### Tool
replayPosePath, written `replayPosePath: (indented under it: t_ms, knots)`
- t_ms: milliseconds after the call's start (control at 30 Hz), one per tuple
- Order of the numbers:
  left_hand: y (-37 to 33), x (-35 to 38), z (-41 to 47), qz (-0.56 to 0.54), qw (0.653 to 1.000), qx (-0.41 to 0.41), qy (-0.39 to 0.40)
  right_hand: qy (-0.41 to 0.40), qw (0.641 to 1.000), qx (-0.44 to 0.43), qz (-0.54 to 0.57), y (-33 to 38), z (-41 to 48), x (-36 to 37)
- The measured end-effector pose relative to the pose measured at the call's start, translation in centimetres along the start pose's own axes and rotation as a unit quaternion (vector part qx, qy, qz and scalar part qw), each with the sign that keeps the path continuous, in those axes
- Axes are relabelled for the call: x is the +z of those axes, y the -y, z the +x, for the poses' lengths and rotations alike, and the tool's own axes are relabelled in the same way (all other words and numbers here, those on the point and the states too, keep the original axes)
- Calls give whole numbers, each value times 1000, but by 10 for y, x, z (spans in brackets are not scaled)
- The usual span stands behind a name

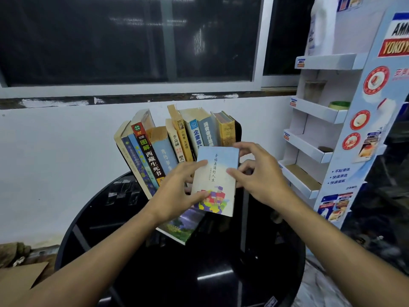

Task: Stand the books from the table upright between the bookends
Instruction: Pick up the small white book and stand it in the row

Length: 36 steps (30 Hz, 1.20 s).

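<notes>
Both grips, left hand (177, 192) and right hand (262, 177), clasp the pale book (221, 158) titled 幸福美满的人生.

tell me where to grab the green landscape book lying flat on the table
Probably its near corner, coming from the person's side. The landscape book lies flat on the black table, so only its edges offer a pinch, thumb on the cover. Its far end is hidden behind the left hand and the pale blue book.

Glossy black tabletop (199, 267) mirrors the lights; the standing books (176, 140) have worn paper covers; at three o'clock, a matt cardboard rack (316, 110).
</notes>
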<state>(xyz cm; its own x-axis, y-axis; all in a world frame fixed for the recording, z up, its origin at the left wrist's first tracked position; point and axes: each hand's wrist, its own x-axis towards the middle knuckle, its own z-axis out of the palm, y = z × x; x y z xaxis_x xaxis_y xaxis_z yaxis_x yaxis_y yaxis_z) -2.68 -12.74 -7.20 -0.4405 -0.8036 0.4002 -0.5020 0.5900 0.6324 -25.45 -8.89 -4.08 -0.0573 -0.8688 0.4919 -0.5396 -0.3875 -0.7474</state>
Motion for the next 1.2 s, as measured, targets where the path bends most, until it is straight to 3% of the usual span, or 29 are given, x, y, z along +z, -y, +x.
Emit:
replayPosePath:
  t_ms: [133, 300, 433, 567, 1200]
  knots:
    - [-26, 2, 34, 49, 997, 53, -3, -38, 995, -48, -73, 11, 0, -38]
    - [-52, 1, 83, 181, 973, 118, -77, -55, 985, -72, -150, 8, -7, -68]
    - [-65, -3, 117, 279, 946, 114, -116, -66, 982, -81, -157, 0, -11, -75]
    - [-68, -2, 137, 362, 925, 82, -84, -79, 978, -85, -173, -3, -10, -78]
    - [-48, -6, 124, 340, 932, 37, -123, -93, 961, -143, -216, 1, 51, -35]
